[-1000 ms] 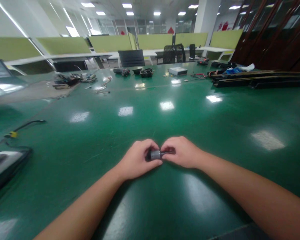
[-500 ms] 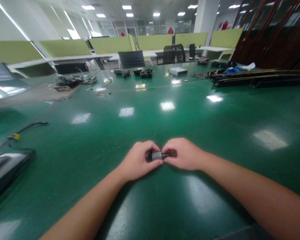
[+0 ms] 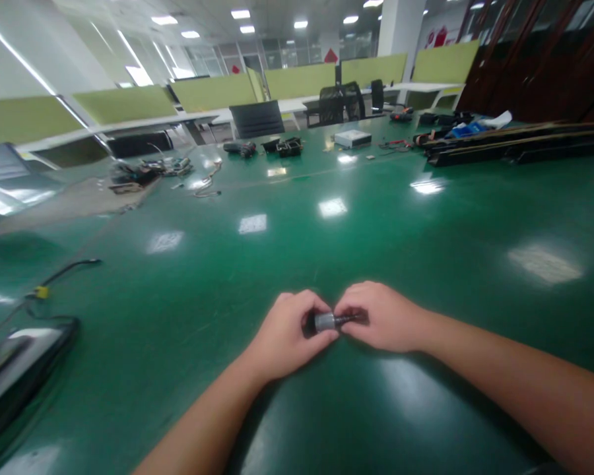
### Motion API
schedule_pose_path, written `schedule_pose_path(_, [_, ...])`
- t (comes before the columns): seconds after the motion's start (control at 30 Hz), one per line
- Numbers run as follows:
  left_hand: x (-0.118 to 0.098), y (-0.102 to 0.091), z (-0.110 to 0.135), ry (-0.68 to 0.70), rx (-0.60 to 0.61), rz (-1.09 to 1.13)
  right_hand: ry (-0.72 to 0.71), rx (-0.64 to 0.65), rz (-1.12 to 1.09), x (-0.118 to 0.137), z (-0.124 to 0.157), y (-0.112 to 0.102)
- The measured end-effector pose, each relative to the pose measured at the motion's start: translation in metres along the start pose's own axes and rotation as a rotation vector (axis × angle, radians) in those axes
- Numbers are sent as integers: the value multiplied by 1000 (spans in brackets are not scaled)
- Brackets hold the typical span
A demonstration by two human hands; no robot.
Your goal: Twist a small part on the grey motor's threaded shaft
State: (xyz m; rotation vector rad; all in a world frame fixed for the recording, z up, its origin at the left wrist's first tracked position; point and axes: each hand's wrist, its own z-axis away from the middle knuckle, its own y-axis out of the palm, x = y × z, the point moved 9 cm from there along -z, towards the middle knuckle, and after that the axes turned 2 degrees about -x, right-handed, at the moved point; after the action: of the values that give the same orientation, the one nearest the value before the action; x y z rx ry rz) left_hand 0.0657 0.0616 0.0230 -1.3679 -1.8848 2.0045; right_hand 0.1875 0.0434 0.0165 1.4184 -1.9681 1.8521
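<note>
A small silver-and-black cylinder (image 3: 325, 321) lies lengthwise between my hands, low over the middle of the near table. My left hand (image 3: 292, 333) is closed around its black end, thumb and fingers on either side. From its right end a thin dark shaft-like piece (image 3: 349, 319) runs into my right hand (image 3: 379, 316), which pinches it with thumb and fingertips. My fingertips nearly meet at the joint. Whether the shaft and the cylinder are one piece, I cannot tell, since my fingers cover parts of both.
The glossy green table (image 3: 277, 264) stretches ahead. A flat dark-edged device (image 3: 24, 356) and a black cable (image 3: 72, 269) with a yellow tag lie at left. Tangled parts (image 3: 148, 171), a white box (image 3: 352, 138) and long black strips (image 3: 515, 146) sit toward the far side.
The view has tilted a little. Both hands, still gripping the cylinder and its shaft, appear slightly farther right and lower. Their grip looks the same.
</note>
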Motion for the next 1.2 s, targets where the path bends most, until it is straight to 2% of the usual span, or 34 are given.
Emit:
schedule_pose_path(0.93, [9, 4, -4, 11, 21, 5, 38, 49, -57, -14, -4, 0])
schedule_pose_path(1.2, [12, 6, -5, 12, 20, -10, 36, 48, -4, -11, -1, -1])
